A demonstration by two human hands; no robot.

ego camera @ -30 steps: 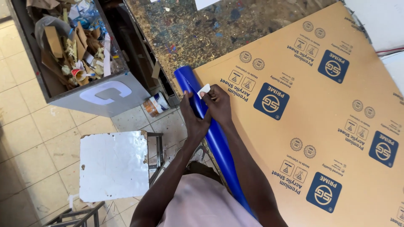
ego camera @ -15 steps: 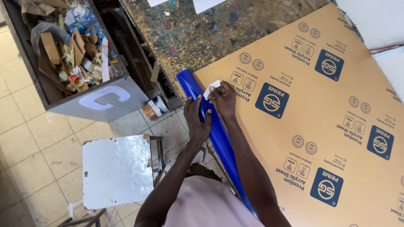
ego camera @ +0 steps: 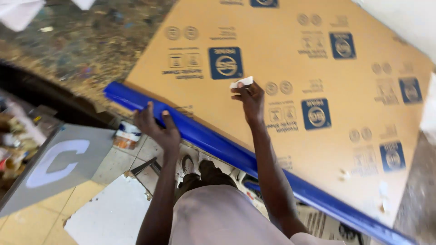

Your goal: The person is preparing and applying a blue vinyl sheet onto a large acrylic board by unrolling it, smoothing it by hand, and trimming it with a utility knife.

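A long blue roll [ego camera: 213, 141] lies along the near edge of a big brown paper-covered sheet [ego camera: 290, 54] printed with blue square marks. My left hand [ego camera: 154, 126] grips the roll near its left end, fingers curled over it. My right hand [ego camera: 249, 99] hovers over the sheet and pinches a small white piece [ego camera: 242, 82] between thumb and fingers, a little beyond the roll.
The sheet rests on a speckled worktable [ego camera: 86, 50]. A grey panel bearing a large white letter shape [ego camera: 56, 163] leans at the left above a tiled floor. A white board [ego camera: 106, 218] and a small tin [ego camera: 127, 135] lie below the table's edge.
The view has swung left and closer. My right hand has lifted off the roll and moved out over the brown sheet with the white piece. My left hand stays on the roll.
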